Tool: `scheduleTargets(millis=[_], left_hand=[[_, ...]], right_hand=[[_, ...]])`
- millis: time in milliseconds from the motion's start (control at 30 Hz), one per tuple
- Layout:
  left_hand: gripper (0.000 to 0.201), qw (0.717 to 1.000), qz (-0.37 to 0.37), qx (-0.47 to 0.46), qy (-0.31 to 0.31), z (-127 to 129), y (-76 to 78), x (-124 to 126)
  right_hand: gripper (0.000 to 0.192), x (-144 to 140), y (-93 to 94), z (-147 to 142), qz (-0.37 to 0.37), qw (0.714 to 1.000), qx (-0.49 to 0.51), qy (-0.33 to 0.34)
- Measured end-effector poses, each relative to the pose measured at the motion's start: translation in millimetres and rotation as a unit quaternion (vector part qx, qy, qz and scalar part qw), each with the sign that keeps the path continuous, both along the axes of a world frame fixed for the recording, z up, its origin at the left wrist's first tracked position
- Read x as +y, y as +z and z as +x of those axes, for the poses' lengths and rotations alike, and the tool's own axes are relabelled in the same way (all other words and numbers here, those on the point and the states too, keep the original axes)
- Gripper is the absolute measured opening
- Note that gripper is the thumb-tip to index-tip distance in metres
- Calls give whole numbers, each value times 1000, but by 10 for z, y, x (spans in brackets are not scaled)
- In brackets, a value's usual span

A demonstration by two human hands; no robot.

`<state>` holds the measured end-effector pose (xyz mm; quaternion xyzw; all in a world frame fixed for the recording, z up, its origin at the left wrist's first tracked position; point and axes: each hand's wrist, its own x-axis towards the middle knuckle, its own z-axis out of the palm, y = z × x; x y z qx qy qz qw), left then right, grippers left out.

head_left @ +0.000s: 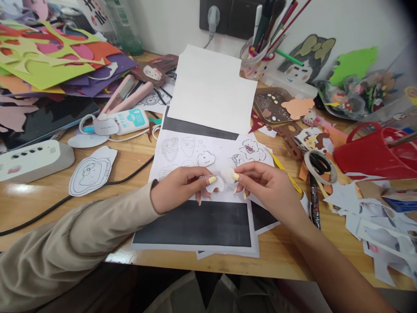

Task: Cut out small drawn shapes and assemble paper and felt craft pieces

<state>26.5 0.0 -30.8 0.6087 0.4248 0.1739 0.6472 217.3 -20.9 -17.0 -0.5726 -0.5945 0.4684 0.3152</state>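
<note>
My left hand (pixel 185 187) pinches a small white paper cutout (pixel 215 186) between thumb and fingers. Close beside it, my right hand (pixel 260 182) is closed on a small pale, slightly see-through piece (pixel 227 175); whether it is paper or tape I cannot tell. Both hands hover over a printed sheet (pixel 208 141) with line drawings. A cloud-shaped cutout with a face (pixel 206 158) and a fluffy character cutout (pixel 251 150) lie just beyond my fingers. Below the hands is a sheet with a large black printed block (pixel 195 224).
A blank white sheet (pixel 211 87) lies behind. Colored paper scraps (pixel 58 61) and a pink hair straightener (pixel 130 98) are on the left, beside a white power strip (pixel 35 158). At right are black-handled scissors (pixel 319 163), a red cup (pixel 368 152), a black marker (pixel 314 202) and paper offcuts.
</note>
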Motion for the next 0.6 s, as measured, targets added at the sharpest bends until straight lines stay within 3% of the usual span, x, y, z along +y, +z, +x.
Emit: scheduleTargets(millis=[100,267,600], left_hand=[[22,998,-38,-45,22,21,3,-10],[19,996,-41,-59,44,20,1,-21],[22,998,-27,-43,29,-10,-1,-29]], right_hand=[[11,-12,19,-19,-17,1000,10,10],[9,-29,79,-49,-26,999,-8,24],[13,-37,85,-60,-6,999,-27,33]])
